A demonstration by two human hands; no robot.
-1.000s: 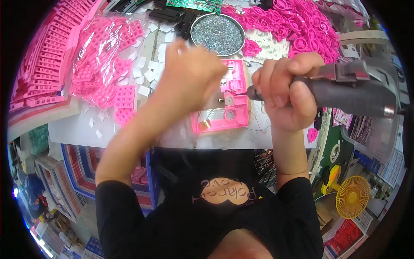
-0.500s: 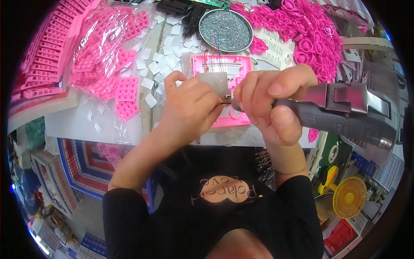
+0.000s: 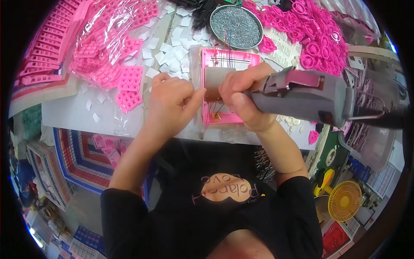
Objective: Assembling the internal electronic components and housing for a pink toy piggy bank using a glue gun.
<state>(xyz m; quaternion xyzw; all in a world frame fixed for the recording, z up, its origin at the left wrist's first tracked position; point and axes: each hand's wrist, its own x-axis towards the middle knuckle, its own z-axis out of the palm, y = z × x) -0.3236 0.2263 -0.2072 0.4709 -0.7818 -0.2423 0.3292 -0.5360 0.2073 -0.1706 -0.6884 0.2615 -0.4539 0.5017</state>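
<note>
My right hand (image 3: 248, 97) is wrapped round a grey electric screwdriver (image 3: 302, 100), held above a shallow pink plastic casing (image 3: 252, 57). The screwdriver's tip is hidden behind the fingers. Inside the casing lies a flat grey plate (image 3: 214, 77), with thin coloured wires (image 3: 228, 41) rising past its far edge. A small brass-coloured part (image 3: 217, 115) shows near the casing's front edge. Just left of the casing is my left hand (image 3: 174, 103), its fingers curled in and its thumb toward the casing's left wall. Whatever these fingers may hold cannot be made out.
A round dish of small metal screws (image 3: 237, 15) stands behind the casing. Pink rings (image 3: 321, 43) are heaped at the far right. White paper pieces (image 3: 172, 60) and bagged pink keypads (image 3: 99, 52) cover the left. A yellow fan (image 3: 344, 200) stands below, right.
My left hand has drawn back leftward from the screwdriver's tip, off the casing. My right hand has tilted the screwdriver over the casing. The view has shifted slightly.
</note>
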